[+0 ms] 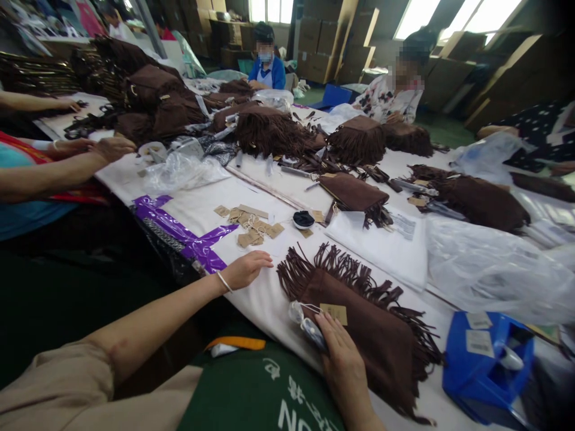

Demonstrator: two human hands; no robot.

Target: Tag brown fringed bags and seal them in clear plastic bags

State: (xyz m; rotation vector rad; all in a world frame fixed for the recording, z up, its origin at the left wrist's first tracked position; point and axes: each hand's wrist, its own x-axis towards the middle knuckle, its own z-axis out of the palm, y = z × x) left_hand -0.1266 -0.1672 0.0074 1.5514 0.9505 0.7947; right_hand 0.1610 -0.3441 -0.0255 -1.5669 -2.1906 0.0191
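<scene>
A dark brown fringed bag [354,323] lies flat on the white table before me, its fringe spread along the far and right edges. My right hand [344,356] rests on the bag's near side, fingers stretched out. Beside those fingertips are a tan paper tag [335,313] with white string and a plastic-wrapped piece [313,333] at the bag's edge. My left hand [248,269], a white bracelet at its wrist, hovers left of the fringe, fingers extended and holding nothing visible. Beyond it lie several loose cardboard tags [254,226].
A blue tape dispenser [476,359] stands at right. Clear plastic bags [489,263] and a small dish of dark material [303,219] lie farther back. Purple tape [197,245] marks the table's left edge. Piled fringed bags [274,129] fill the far side, where other people work.
</scene>
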